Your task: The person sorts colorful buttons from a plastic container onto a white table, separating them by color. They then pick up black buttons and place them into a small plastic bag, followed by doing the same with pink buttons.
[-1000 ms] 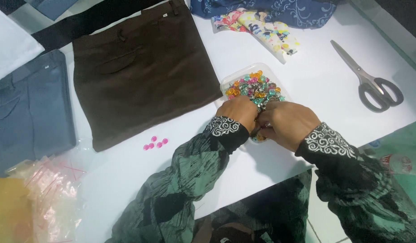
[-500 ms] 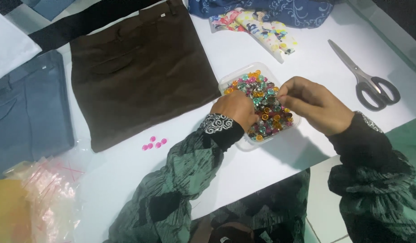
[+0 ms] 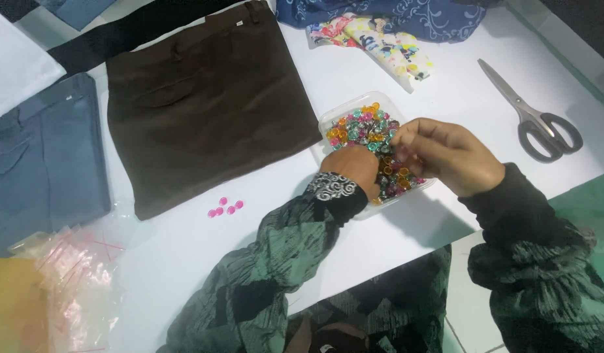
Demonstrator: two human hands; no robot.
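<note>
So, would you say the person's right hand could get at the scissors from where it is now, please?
Probably yes. The right hand hovers over the tub of coloured beads, and only bare white table lies between it and the scissors. Whether its fingertips already pinch a bead is unclear.

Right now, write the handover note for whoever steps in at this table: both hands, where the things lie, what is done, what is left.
Left hand: resting in the clear plastic tub of mixed coloured beads, fingers hidden.
Right hand: raised over the tub, fingertips pinched together; whether a bead is between them cannot be told.
Four pink beads lie apart on the white table, just below the brown folded trousers.
Scissors lie untouched to the right.
Done: pink beads set out.
Left: the tub is full of unsorted beads.
</note>
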